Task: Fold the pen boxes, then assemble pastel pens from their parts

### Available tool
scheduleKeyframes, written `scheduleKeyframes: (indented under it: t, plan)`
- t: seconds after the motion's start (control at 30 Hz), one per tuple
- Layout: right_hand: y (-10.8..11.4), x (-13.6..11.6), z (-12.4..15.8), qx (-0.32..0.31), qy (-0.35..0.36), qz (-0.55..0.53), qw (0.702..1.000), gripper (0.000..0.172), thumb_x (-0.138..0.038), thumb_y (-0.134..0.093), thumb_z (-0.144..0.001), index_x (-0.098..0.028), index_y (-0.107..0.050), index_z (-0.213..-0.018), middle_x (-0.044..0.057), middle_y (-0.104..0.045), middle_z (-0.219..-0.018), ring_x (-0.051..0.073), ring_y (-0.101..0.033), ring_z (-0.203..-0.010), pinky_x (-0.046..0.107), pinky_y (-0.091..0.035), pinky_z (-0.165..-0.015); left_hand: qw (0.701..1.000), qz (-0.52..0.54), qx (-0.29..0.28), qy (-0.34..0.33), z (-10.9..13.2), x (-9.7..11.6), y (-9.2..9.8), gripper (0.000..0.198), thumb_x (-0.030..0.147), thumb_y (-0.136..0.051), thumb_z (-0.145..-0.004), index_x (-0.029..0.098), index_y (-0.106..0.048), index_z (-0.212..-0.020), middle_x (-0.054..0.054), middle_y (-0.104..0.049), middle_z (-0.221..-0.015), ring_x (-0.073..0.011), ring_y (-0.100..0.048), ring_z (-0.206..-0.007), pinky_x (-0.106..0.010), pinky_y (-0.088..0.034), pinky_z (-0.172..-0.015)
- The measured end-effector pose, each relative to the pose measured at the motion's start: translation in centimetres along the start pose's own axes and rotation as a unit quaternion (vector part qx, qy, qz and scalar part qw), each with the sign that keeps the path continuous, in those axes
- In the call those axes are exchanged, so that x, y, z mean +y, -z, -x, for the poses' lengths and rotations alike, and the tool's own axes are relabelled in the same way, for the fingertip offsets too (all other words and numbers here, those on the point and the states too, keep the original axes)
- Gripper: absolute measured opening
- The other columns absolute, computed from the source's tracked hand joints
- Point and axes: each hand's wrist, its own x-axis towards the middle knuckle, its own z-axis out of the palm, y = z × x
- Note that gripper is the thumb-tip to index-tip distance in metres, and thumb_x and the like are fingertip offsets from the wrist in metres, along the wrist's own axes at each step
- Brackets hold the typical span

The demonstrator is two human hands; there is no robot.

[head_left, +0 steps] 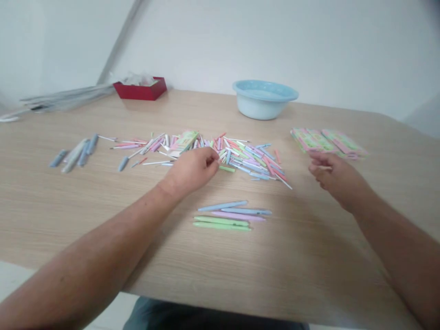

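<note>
My left hand (192,170) reaches into a scattered pile of pastel pen parts (240,156) at mid-table, its fingers curled and pinched at the pile's near edge; what they grip is hidden. My right hand (335,176) hovers to the right with its fingers bent, just in front of a stack of pink-and-green packets (326,141); a thin pale stick seems to lie in its fingers. Several assembled pens (230,215), blue, purple and green, lie side by side in front of me. A green packet (184,140) lies in the pile.
A light blue basin (264,98) stands at the back centre. A red tray (140,88) with plastic wrap sits at the back left beside long grey strips (58,98). Several grey-blue pen barrels (77,152) lie at the left. The table's near edge (220,305) is close to my body.
</note>
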Motion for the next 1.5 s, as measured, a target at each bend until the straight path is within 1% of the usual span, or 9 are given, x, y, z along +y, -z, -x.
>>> scheduleKeyframes:
  t: [0.1,0.2,0.33,0.67,0.9,1.03,1.13,1.3,1.5]
  plan:
    - [-1.7,-2.3,4.1,-0.074,0.032,-0.063,0.995,0.062,-0.055,-0.071,-0.100,-0.022,-0.069,-0.152,0.017,-0.076,-0.141,0.019,-0.067,-0.070,0.038,-0.055,-0.066,0.985,-0.148,0.052,0.068,-3.6,-3.4,2.3,0.038,0.038,-0.056,-0.105,0.018,-0.078,-0.129,-0.014,-0.085,-0.124,-0.0334,-0.079,-0.121,-0.043,-0.057,-0.107]
    - [-3.6,-3.0,6.2,-0.008,0.171,-0.023,0.985,0.063,-0.050,-0.071,-0.097,-0.013,-0.072,-0.148,0.009,-0.072,-0.096,0.027,-0.067,-0.084,0.047,-0.058,-0.087,0.969,-0.221,0.009,0.109,-6.9,-7.0,3.1,0.062,0.047,-0.062,-0.103,0.011,-0.065,-0.154,-0.022,-0.078,-0.143,-0.0403,-0.070,-0.140,-0.050,-0.046,-0.126]
    - [-4.9,-1.8,6.2,0.026,0.280,0.022,0.959,0.056,-0.039,-0.067,-0.100,-0.009,-0.073,-0.147,0.006,-0.061,-0.086,0.032,-0.063,-0.096,0.051,-0.056,-0.099,0.953,-0.247,-0.056,0.166,-9.5,-10.5,2.0,0.081,0.056,-0.069,-0.096,0.009,-0.059,-0.161,-0.030,-0.074,-0.147,-0.0486,-0.069,-0.140,-0.056,-0.052,-0.119]
    - [-4.5,-0.1,4.8,0.045,0.261,0.047,0.963,0.058,-0.037,-0.066,-0.100,-0.003,-0.072,-0.147,0.006,-0.060,-0.080,0.034,-0.063,-0.096,0.055,-0.056,-0.099,0.944,-0.254,-0.108,0.183,-11.1,-12.9,-0.7,0.085,0.047,-0.075,-0.089,0.012,-0.058,-0.164,-0.033,-0.075,-0.141,-0.0511,-0.074,-0.131,-0.057,-0.059,-0.108]
    - [-4.5,0.7,4.5,0.053,0.244,0.028,0.968,0.059,-0.041,-0.067,-0.099,-0.006,-0.072,-0.146,0.006,-0.062,-0.079,0.036,-0.066,-0.100,0.056,-0.057,-0.101,0.959,-0.242,-0.016,0.144,-10.1,-10.7,1.1,0.091,0.041,-0.075,-0.091,0.013,-0.045,-0.173,-0.033,-0.069,-0.147,-0.0536,-0.068,-0.140,-0.063,-0.055,-0.115]
    - [-4.7,0.0,4.8,0.057,0.190,-0.049,0.979,0.059,-0.045,-0.073,-0.096,-0.013,-0.070,-0.147,0.013,-0.072,-0.110,0.027,-0.067,-0.088,0.052,-0.060,-0.095,0.983,-0.172,0.060,-0.036,-6.8,-7.6,1.3,0.100,0.035,-0.073,-0.091,0.012,-0.032,-0.179,-0.024,-0.053,-0.172,-0.0406,-0.054,-0.158,-0.052,-0.043,-0.133]
    - [-4.5,-2.6,5.4,-0.013,0.136,-0.187,0.973,0.060,-0.049,-0.075,-0.098,-0.020,-0.064,-0.149,0.014,-0.072,-0.130,0.017,-0.062,-0.074,0.039,-0.058,-0.073,0.972,-0.099,0.097,-0.192,-3.0,-5.1,0.2,0.092,0.035,-0.074,-0.092,0.016,-0.040,-0.176,-0.022,-0.061,-0.165,-0.0418,-0.058,-0.151,-0.059,-0.044,-0.132]
    - [-3.2,-9.8,6.2,-0.210,0.113,-0.385,0.892,0.074,-0.071,-0.069,-0.103,-0.020,-0.054,-0.155,0.008,-0.074,-0.113,0.016,-0.066,-0.071,0.029,-0.049,-0.055,0.938,-0.037,0.074,-0.338,1.7,-1.5,-1.1,0.084,0.017,-0.074,-0.090,0.025,-0.051,-0.171,-0.020,-0.067,-0.156,-0.0414,-0.064,-0.144,-0.060,-0.052,-0.123]
    - [-3.7,-14.1,6.3,-0.196,0.091,-0.366,0.905,0.039,-0.048,-0.083,-0.096,-0.024,-0.075,-0.125,0.005,-0.078,-0.102,0.017,-0.070,-0.077,0.026,-0.054,-0.056,0.939,-0.037,0.022,-0.341,2.3,1.1,0.0,0.063,0.029,-0.074,-0.100,0.031,-0.064,-0.162,-0.016,-0.071,-0.151,-0.0424,-0.066,-0.141,-0.066,-0.049,-0.124]
